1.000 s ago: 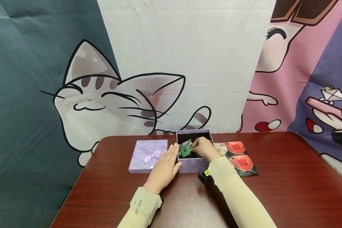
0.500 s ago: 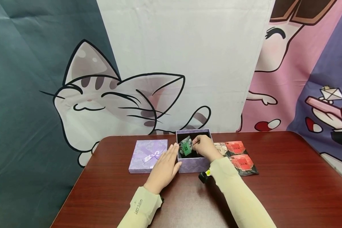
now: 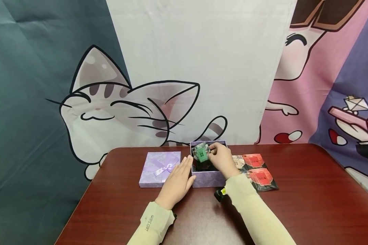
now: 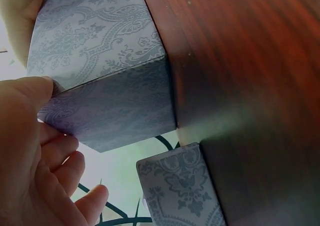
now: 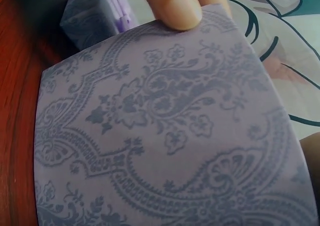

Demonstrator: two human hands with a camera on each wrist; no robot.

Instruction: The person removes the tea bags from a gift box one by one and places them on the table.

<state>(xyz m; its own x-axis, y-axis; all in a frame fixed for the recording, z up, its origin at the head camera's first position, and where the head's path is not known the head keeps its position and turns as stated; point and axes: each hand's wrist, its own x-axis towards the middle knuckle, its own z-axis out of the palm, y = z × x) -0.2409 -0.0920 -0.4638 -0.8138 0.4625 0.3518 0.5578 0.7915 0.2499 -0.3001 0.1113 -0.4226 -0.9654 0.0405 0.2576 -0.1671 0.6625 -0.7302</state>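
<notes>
In the head view a lavender patterned gift box point(image 3: 209, 179) stands without its lid, its inside black. My right hand point(image 3: 222, 159) pinches the right side of a small packet point(image 3: 201, 152) with a green label, held over the box's opening. Dark contents show below the packet. My left hand point(image 3: 177, 183) lies along the box's left side with fingers straight and thumb by the front corner. The left wrist view shows that hand's fingers point(image 4: 60, 148) against the box's side point(image 4: 110, 106). In the right wrist view its fingertips point(image 5: 182, 11) rest at the box's top edge.
Left of the box lies its lavender lid point(image 3: 159, 166) with a ribbon bow. On the right, several flat packets point(image 3: 260, 177) with red labels overlap on the brown table point(image 3: 309, 197). A cat-print cloth point(image 3: 220, 68) hangs behind the table's far edge.
My right hand has raised the green-labelled packet, which now sits higher and further back over the box's opening. The left hand keeps its place against the box. The head view has shifted slightly.
</notes>
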